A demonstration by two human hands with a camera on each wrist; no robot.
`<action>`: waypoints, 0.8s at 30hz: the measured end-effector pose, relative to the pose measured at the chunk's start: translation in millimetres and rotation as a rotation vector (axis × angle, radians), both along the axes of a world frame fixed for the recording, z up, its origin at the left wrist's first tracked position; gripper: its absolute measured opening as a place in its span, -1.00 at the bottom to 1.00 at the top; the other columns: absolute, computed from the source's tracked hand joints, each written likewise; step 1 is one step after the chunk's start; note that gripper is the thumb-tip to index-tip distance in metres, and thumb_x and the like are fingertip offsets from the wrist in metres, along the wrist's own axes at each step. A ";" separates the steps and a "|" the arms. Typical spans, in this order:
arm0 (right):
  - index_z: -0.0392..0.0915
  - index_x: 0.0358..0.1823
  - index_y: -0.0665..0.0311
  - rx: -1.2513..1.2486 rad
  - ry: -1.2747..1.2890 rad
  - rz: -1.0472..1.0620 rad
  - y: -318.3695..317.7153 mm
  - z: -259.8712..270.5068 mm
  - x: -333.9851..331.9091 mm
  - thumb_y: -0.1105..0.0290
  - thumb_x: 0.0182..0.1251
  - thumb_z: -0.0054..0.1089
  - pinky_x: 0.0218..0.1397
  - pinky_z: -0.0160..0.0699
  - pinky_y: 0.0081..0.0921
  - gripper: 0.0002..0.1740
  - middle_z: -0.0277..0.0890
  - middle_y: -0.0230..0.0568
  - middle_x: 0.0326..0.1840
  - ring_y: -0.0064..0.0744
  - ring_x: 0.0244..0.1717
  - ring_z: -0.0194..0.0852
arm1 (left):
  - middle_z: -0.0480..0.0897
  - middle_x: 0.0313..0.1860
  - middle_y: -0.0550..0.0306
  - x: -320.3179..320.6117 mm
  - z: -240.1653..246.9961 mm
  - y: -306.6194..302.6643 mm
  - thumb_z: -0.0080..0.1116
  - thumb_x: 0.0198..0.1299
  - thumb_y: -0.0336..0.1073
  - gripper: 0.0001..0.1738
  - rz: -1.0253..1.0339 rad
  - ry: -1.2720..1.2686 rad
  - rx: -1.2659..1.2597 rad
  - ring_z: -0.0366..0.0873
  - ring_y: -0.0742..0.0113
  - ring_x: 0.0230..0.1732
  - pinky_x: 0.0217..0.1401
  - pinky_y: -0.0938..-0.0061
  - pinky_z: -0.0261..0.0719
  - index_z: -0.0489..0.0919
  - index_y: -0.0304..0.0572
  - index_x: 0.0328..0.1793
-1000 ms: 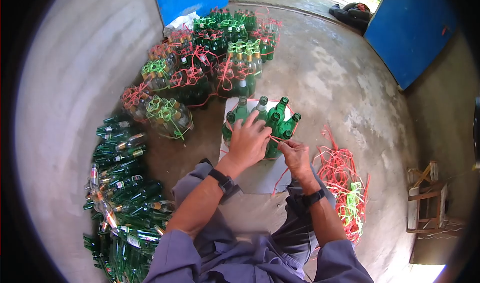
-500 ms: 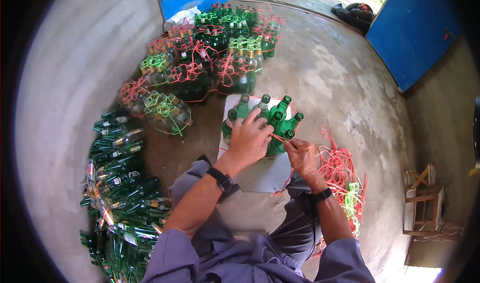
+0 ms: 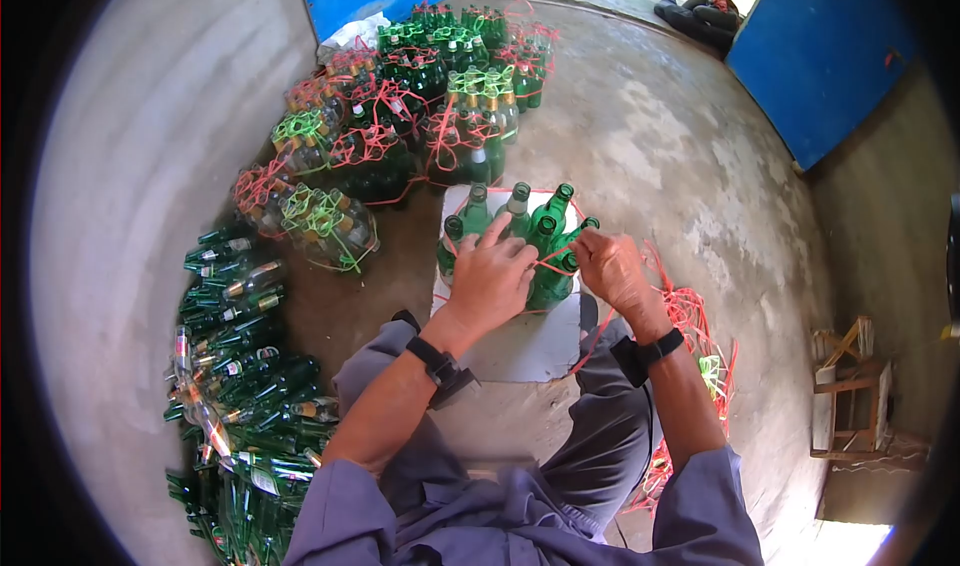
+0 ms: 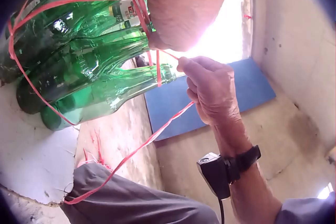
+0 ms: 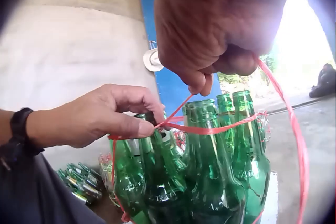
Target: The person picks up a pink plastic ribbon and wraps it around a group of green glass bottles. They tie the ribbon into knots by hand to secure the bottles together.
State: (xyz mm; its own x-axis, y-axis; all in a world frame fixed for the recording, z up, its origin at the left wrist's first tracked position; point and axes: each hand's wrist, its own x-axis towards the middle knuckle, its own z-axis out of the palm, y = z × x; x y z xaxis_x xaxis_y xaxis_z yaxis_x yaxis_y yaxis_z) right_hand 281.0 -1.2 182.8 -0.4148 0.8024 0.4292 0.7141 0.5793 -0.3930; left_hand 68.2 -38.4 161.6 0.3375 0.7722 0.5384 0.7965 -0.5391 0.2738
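Observation:
Several green glass bottles (image 3: 553, 284) stand upright in a cluster on a white board (image 3: 500, 351) between the person's knees. A red plastic twine (image 5: 215, 130) runs around their necks, and another strand circles them lower down. The left hand (image 3: 487, 281) is at the necks on the near left; in the right wrist view its thumb and fingers pinch the twine beside a bottle neck. The right hand (image 3: 615, 269), at the right of the cluster, pinches a strand and pulls it taut from the left fingers. A loose tail of twine (image 4: 152, 137) hangs from the right hand.
Tied bottle bundles (image 3: 385, 151) stand at the back left. Loose bottles (image 3: 235, 366) lie piled along the left wall. A heap of red and green twine (image 3: 690, 316) lies right of the person. A wooden frame (image 3: 850, 396) stands at the right wall, and blue doors (image 3: 815, 56) flank the doorway.
The right hand has moved up and a little to the right, drawing the strand out longer from the left hand. The left hand stays at the bottle necks.

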 end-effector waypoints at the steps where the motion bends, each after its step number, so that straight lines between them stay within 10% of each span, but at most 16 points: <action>1: 0.47 -0.51 0.32 -0.039 0.046 -0.031 3.4 -3.4 4.0 0.41 0.27 0.25 -0.45 0.46 -0.04 -0.77 0.49 0.14 -0.53 0.25 -0.44 0.51 | 0.71 -0.07 0.21 0.4 0.1 0.2 0.33 0.05 -0.32 -0.77 0.004 0.006 -0.007 0.43 0.00 0.39 0.12 0.09 0.39 0.61 0.00 -0.13; 9: 0.53 -0.46 0.36 -0.154 0.142 -0.207 -3.7 -52.0 24.9 0.35 0.32 0.23 -0.38 0.49 -0.06 -0.75 0.54 0.15 -0.46 0.26 -0.36 0.53 | 0.71 -0.11 0.20 1.9 -1.0 2.6 0.32 0.04 -0.35 -0.78 -0.020 -0.005 -0.001 0.43 -0.07 0.37 0.15 0.06 0.35 0.59 -0.01 -0.15; 15: 0.65 -0.34 0.42 -0.387 0.454 -0.229 -2.1 -79.8 30.6 0.34 0.33 0.23 -0.37 0.47 -0.27 -0.76 0.51 0.10 -0.54 -0.14 -0.57 0.50 | 0.71 -0.13 0.14 6.2 -1.1 3.2 0.31 0.02 -0.38 -0.77 -0.021 -0.004 -0.020 0.43 -0.12 0.35 0.21 -0.04 0.31 0.58 -0.05 -0.16; 17: 0.67 -0.33 0.47 -0.452 0.602 -0.193 3.4 -87.9 28.4 0.35 0.33 0.25 -0.40 0.38 -0.40 -0.74 0.46 -0.19 -0.64 -0.50 -0.56 0.35 | 0.71 -0.13 0.12 7.2 3.1 3.3 0.31 0.02 -0.39 -0.77 -0.022 0.011 -0.026 0.43 -0.13 0.35 0.23 -0.08 0.30 0.59 -0.06 -0.16; 24: 0.65 -0.46 0.47 -0.773 0.915 -0.287 4.7 -92.7 11.9 0.38 0.27 0.26 -0.51 0.20 -0.55 -0.74 0.35 -0.55 -0.61 -0.72 -0.54 0.16 | 0.71 -0.11 0.02 24.5 19.9 12.0 0.28 0.01 -0.45 -0.72 -0.146 0.013 -0.016 0.54 -0.08 0.17 0.22 -0.04 0.37 0.61 -0.18 -0.09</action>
